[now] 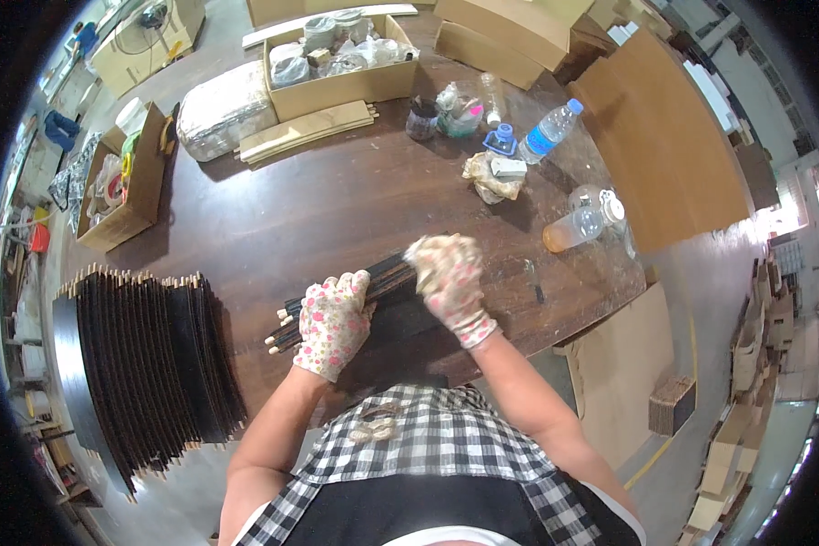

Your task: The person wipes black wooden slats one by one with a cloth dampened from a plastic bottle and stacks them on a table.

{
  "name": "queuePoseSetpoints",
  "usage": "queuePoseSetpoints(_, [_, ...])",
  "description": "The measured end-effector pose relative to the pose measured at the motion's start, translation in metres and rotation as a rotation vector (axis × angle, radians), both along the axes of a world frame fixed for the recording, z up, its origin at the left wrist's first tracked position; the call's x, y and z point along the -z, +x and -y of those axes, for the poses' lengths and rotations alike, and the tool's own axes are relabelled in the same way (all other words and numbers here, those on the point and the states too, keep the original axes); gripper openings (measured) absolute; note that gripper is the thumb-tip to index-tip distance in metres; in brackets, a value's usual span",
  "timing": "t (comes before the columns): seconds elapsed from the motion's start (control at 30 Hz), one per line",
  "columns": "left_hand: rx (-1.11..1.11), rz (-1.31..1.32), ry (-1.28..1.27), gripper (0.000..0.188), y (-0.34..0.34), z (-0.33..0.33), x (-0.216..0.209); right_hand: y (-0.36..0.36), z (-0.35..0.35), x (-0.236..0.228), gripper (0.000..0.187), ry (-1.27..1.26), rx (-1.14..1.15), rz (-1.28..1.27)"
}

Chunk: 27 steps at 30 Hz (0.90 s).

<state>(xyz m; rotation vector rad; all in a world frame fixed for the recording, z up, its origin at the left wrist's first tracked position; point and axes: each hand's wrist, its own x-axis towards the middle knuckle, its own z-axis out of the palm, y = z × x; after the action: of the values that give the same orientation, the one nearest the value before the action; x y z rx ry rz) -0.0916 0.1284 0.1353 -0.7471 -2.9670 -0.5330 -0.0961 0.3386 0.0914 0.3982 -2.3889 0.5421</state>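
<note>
A small bundle of black slats [389, 277] with pale wooden peg ends lies slantwise on the dark brown table before me. My left hand [335, 320], in a white glove with pink flowers, is closed around the bundle near its lower left end. At the upper right end is my right hand [449, 287], in a matching glove and closed. Its fingers are slightly blurred and look beige and crumpled. Whether they grip the slat ends or a cloth is hidden. To the left stands a large stack of black slatted panels [146, 364] with pale pegs along its edges.
Bottles, including a blue-capped water bottle [552, 132] and an amber-liquid bottle [573, 229], stand at the right. At the back are a carton of bagged parts [337, 96], a wrapped package [225, 109] and wooden strips [305, 134]. Another open carton [136, 196] sits at the left edge.
</note>
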Motion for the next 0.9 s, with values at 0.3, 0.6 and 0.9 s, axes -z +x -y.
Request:
queuePoseSetpoints(0.3, [-0.004, -0.013, -0.035, 0.033, 0.003, -0.004, 0.001, -0.009, 0.002, -0.050, 0.014, -0.250, -0.101, -0.044])
queuePoseSetpoints(0.6, [0.018, -0.061, -0.056, 0.034, -0.001, -0.010, -0.003, -0.034, -0.086, 0.027, 0.024, -0.185, 0.239, 0.464])
queuePoseSetpoints(0.9, [-0.185, -0.012, 0.067, 0.037, 0.010, 0.023, -0.016, 0.009, -0.079, 0.016, 0.032, -1.443, -0.085, 0.395])
